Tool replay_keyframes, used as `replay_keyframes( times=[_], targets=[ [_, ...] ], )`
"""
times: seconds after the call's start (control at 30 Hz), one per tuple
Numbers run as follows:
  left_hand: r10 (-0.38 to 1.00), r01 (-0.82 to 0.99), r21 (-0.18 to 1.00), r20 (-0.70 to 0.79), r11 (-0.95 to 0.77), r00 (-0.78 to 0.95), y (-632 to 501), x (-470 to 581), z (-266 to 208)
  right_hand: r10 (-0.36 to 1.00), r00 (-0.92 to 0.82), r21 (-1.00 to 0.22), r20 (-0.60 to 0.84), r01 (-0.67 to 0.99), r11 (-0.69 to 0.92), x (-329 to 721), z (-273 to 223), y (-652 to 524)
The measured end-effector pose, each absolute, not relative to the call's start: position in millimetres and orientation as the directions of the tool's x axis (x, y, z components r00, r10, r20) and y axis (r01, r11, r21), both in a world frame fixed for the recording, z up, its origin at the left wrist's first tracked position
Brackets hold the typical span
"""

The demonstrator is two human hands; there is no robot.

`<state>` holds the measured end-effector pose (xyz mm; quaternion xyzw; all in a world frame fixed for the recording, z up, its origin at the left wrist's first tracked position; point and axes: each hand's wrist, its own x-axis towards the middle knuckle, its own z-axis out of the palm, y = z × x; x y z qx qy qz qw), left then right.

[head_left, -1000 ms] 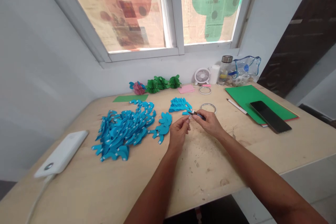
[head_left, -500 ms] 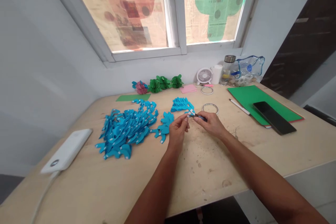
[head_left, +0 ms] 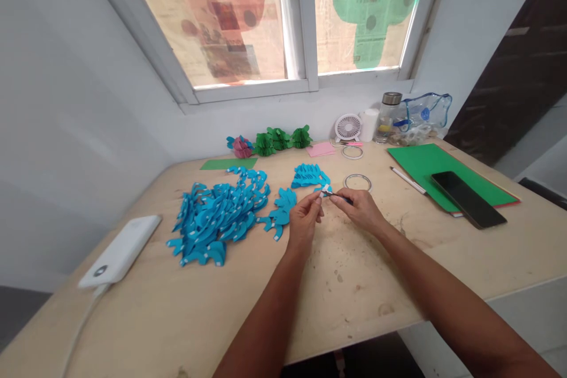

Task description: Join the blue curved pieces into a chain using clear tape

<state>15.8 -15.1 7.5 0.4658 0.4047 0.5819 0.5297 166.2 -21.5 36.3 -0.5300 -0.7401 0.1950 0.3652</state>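
Observation:
My left hand [head_left: 306,212] is closed, pinching a small blue paper piece with a white patch [head_left: 325,189] at the fingertips. In my closed right hand [head_left: 361,208] is a slim dark tool [head_left: 341,195], perhaps tweezers; its tip meets the white patch. Just beyond the fingers lies a row of folded blue paper pieces [head_left: 310,176]. Left of my left hand, more curved blue cutouts [head_left: 283,209] are fanned out, several with white squares on their ends. A large heap of the same blue paper cutouts [head_left: 217,215] spreads farther left.
Pink paper [head_left: 321,149], two tape rings [head_left: 358,182], a small fan [head_left: 348,128] and a glass bottle [head_left: 388,118] stand or lie behind. At right are a white pen [head_left: 407,180], green sheets [head_left: 425,159] and a phone [head_left: 468,199]. A cabled white power bank [head_left: 120,251] lies left.
The dark tool's tip has shifted slightly at the white patch, which now stands up more visibly from the fingertips. The whole view has moved a little; both hands keep their grip.

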Motion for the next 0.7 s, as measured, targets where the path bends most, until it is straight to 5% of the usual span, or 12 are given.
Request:
replay_keyframes(
  times=[0.7],
  targets=[
    [0.994,-0.234,0.967,0.111,-0.106,0.010,-14.6,15.0,6.4,0.914,-0.069,-0.569,0.399,0.763,0.306,161.9,36.1,-23.4]
  ],
)
